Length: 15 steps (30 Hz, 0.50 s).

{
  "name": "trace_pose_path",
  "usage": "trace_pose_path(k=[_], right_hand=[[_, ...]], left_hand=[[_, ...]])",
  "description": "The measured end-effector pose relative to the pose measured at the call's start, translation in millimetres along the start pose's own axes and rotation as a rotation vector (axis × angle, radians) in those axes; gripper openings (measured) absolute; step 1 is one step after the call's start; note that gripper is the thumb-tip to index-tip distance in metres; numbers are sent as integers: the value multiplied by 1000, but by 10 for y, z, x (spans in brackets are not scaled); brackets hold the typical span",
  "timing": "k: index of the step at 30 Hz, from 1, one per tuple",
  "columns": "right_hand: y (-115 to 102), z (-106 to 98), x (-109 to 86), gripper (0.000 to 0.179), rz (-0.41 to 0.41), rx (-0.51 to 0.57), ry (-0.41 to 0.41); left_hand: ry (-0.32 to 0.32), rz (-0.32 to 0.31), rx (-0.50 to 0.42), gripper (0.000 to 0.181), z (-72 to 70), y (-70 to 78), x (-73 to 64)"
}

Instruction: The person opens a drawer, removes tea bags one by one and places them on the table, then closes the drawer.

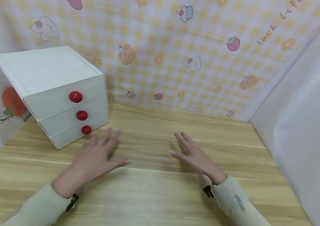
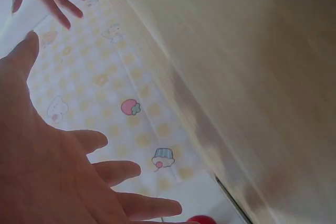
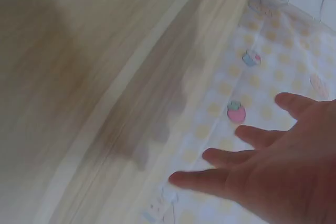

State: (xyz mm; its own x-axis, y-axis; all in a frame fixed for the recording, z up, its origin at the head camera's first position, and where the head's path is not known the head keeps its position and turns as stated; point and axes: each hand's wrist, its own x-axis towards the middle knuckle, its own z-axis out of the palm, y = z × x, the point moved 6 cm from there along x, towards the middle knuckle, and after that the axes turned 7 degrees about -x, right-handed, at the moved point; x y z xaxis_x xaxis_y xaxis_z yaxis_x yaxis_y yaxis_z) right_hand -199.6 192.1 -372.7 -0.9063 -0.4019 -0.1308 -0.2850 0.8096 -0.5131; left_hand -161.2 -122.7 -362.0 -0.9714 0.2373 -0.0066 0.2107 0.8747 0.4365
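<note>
The left hand (image 1: 95,160) and right hand (image 1: 195,157) are empty, fingers spread. The drawers (image 1: 61,122) are closed; no work seems begun.

A white box-shaped cabinet (image 1: 42,70) stands upright toward the left of the wooden tabletop (image 1: 160,191), its front turned toward the person and slightly to the right. Its flat top has a shallow rim line along the edges. Three plain white drawers (image 1: 49,108) are stacked in it, all closed, each with one round, glossy red knob (image 1: 76,97). The left hand (image 1: 96,158) is nearest, spread fingers (image 1: 112,140) close to the lowest knob; contact cannot be told. The right hand (image 1: 197,158), also spread, is well apart from the cabinet
</note>
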Motion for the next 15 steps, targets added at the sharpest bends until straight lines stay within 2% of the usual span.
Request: trace_pose_path(k=[6,15], right_hand=[[-202,91,146,70,-62,134,-73],[-442,193,383,65,-107,283,-144]], left_hand=[[12,-11,-3,102,-71,-65,-141],[16,-25,-43,103,-160,-273,-440]])
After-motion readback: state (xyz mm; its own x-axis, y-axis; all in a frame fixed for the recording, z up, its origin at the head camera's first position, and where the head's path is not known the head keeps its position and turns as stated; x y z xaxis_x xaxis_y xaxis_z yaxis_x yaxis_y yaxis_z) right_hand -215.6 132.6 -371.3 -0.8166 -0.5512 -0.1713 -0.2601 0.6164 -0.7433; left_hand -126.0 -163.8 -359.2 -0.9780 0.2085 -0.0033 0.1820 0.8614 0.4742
